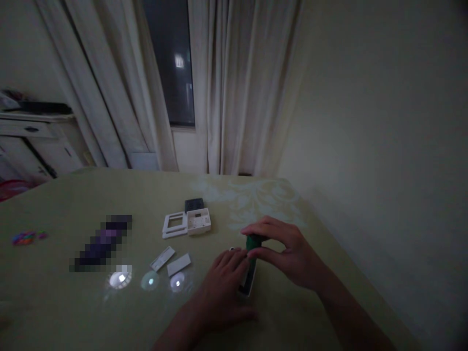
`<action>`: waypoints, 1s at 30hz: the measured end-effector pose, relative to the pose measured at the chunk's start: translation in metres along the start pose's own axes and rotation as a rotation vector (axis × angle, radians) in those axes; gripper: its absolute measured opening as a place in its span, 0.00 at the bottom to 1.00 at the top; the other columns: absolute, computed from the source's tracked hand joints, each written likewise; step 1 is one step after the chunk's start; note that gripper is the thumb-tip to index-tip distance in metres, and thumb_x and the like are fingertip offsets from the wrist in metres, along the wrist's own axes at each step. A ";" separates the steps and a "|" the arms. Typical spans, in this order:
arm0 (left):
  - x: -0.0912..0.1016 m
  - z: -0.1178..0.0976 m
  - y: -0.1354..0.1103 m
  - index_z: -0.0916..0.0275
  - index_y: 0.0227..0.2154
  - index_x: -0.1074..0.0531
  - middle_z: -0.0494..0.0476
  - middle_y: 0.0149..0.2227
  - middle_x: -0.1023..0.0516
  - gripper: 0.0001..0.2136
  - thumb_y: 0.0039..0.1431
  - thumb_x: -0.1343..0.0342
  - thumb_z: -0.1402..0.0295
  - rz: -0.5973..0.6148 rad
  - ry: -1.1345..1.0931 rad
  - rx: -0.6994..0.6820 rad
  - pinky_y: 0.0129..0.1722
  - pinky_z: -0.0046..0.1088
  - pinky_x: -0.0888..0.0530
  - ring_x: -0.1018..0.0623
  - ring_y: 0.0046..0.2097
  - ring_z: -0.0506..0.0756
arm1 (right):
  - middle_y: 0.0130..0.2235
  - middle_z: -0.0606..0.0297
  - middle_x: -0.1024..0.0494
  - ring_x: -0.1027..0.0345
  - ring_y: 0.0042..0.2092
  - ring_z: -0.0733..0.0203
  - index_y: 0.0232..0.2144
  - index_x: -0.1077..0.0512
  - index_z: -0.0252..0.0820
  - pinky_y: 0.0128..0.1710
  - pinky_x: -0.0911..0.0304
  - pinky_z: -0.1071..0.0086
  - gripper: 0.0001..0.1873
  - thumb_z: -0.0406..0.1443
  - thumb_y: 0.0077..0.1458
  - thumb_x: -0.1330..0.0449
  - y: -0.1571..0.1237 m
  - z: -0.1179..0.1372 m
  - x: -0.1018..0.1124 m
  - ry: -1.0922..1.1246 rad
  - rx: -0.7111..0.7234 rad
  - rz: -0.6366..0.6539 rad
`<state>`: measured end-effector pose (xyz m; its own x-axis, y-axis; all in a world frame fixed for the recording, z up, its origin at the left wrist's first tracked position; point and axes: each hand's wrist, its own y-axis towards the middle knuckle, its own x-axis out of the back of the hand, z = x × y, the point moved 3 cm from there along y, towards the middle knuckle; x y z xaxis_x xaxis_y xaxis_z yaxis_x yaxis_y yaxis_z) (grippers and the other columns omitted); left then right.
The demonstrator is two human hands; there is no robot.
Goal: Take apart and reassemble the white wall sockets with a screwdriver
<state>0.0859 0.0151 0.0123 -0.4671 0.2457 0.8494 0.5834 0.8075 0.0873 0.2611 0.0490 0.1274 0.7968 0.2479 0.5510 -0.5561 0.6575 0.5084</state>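
Observation:
My right hand [283, 248] pinches a short green screwdriver [253, 242] between thumb and fingers. The screwdriver's handle stands upright; its shaft and tip do not show. Below it lies a narrow piece with a white rim and dark inside [249, 282], partly covered by my hands. Across the left side of that piece rests my left hand [226, 280], palm down, fingers stretched forward and thumb held apart. A small ring-like white end peeks out just beyond the left fingertips.
Left of my hands lie two small white covers [170, 262]. Farther back are a white frame [175, 224], an open white box [199, 221] and a dark block [194, 204]. A blurred-out dark object [104, 243] and small colourful bits [25, 238] lie left. A wall [383, 170] borders the table's right.

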 end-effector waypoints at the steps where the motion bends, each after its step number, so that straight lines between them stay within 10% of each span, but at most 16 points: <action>1: -0.001 0.003 0.002 0.54 0.69 0.33 0.65 0.73 0.32 0.48 0.46 0.20 0.53 -0.008 0.025 0.017 0.71 0.62 0.36 0.33 0.71 0.74 | 0.49 0.67 0.16 0.22 0.49 0.60 0.57 0.20 0.56 0.52 0.29 0.66 0.19 0.36 0.65 0.29 0.000 -0.001 0.001 0.002 -0.007 0.003; 12: -0.017 0.031 -0.016 0.58 0.68 0.35 0.68 0.66 0.27 0.40 0.55 0.27 0.57 -0.072 -0.012 0.139 0.65 0.55 0.29 0.28 0.64 0.73 | 0.65 0.61 0.21 0.29 0.67 0.53 0.69 0.30 0.56 0.68 0.35 0.53 0.26 0.35 0.72 0.39 -0.005 0.002 0.003 0.056 0.008 0.112; 30: -0.023 0.036 -0.014 0.58 0.68 0.36 0.68 0.63 0.24 0.39 0.57 0.29 0.56 -0.133 -0.014 0.098 0.62 0.56 0.27 0.25 0.61 0.73 | 0.49 0.65 0.14 0.19 0.50 0.57 0.57 0.19 0.54 0.53 0.25 0.63 0.18 0.35 0.67 0.31 0.000 0.003 -0.002 -0.011 0.040 -0.055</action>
<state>0.0649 0.0177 -0.0274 -0.5457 0.1403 0.8261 0.4484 0.8817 0.1464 0.2590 0.0465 0.1279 0.8243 0.2043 0.5281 -0.5204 0.6409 0.5643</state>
